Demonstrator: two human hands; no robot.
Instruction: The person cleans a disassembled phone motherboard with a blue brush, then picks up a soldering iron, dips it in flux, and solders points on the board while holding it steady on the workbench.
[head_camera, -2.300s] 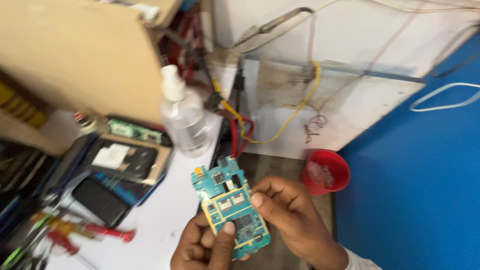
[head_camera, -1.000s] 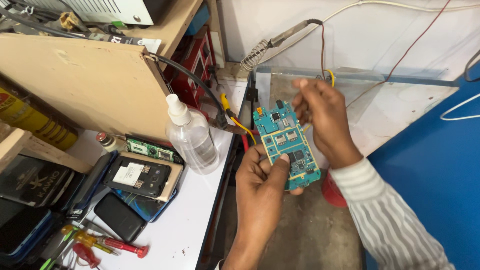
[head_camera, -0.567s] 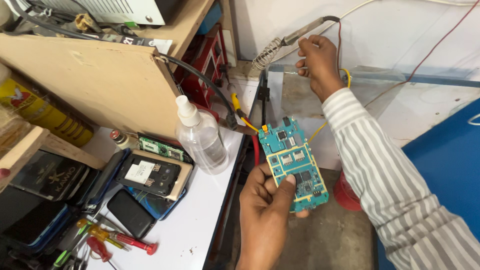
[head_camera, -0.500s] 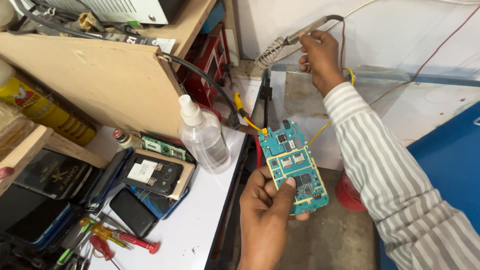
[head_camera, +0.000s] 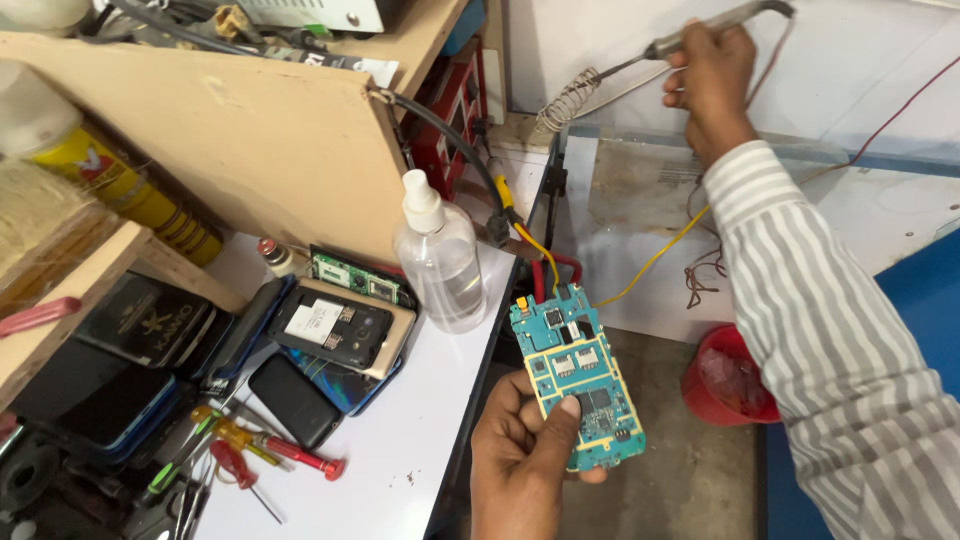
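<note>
Circuit board (head_camera: 577, 377): teal, with gold traces and metal shields, held upright just off the white bench's right edge, above the floor, tilted slightly left.
Shelf (head_camera: 230, 130): plywood box at upper left, with a yellow can (head_camera: 120, 180) beside it.
Phones (head_camera: 340, 330): several opened handsets and dark cases stacked on the bench's left part; a green board strip lies behind them.
Screwdrivers (head_camera: 270, 450): red and yellow handles lying at the bench's lower left.
Bench (head_camera: 400, 460): white top, running down the middle of the view.
Spray bottle (head_camera: 440, 255): clear, white nozzle, standing upright on the bench just left of the circuit board.
Left hand (head_camera: 520, 455): at the bottom centre, pinching the board's lower end; thumb pressed on its face, the other fingers curled behind it.
Wires (head_camera: 540, 250): yellow and red leads hanging behind the board's top edge.
Stand (head_camera: 570, 100): coiled wire holder against the wall, near the iron's tip.
Soldering iron (head_camera: 700, 35): grey handle, cord trailing from its end, raised at upper right.
Right hand (head_camera: 715, 80): striped sleeve, fingers closed around the iron's handle, well apart from the board.
Red tub (head_camera: 725, 375): on the floor, right of the board, under the sleeve.
</note>
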